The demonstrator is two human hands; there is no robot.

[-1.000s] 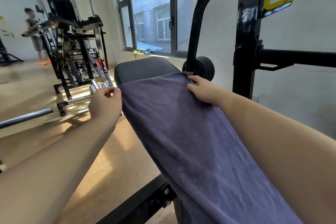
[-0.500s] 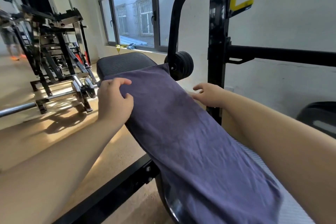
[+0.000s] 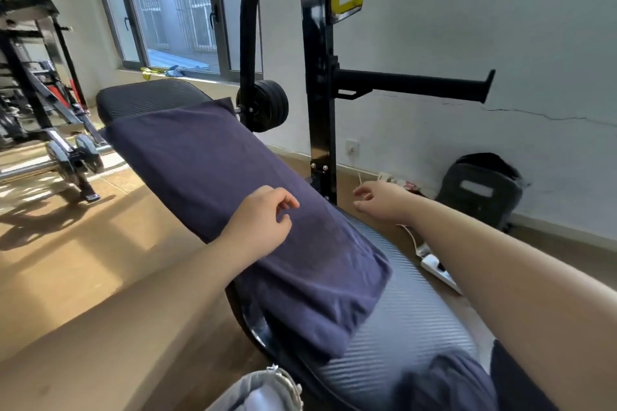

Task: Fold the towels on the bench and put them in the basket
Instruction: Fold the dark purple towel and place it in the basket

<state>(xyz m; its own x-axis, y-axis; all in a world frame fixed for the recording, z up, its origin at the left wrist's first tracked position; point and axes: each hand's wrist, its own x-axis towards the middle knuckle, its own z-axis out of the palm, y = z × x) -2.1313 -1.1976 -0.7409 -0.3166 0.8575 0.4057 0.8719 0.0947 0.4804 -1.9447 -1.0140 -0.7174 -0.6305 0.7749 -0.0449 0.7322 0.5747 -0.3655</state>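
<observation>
A dark purple towel (image 3: 213, 173) lies flat along the black padded bench (image 3: 400, 320), folded lengthwise, its near end hanging over the bench's left edge. My left hand (image 3: 258, 227) hovers over the towel's middle with loosely curled fingers, holding nothing. My right hand (image 3: 384, 202) floats to the right of the bench, off the towel, its fingers relaxed and empty. Another dark purple cloth (image 3: 444, 384) bunches at the bench's near end by a grey-white fabric piece (image 3: 263, 389). No basket is in view.
A black rack upright (image 3: 319, 77) with a horizontal peg (image 3: 414, 85) stands just right of the bench. A white power strip (image 3: 437, 269) and a black backpack (image 3: 480, 190) lie on the floor by the wall. A barbell (image 3: 66, 157) and gym machine (image 3: 30, 77) stand left.
Both hands have let go of the towel's far end and drawn back toward me. The towel now lies laid out along the bench. The camera has tilted down and to the right.
</observation>
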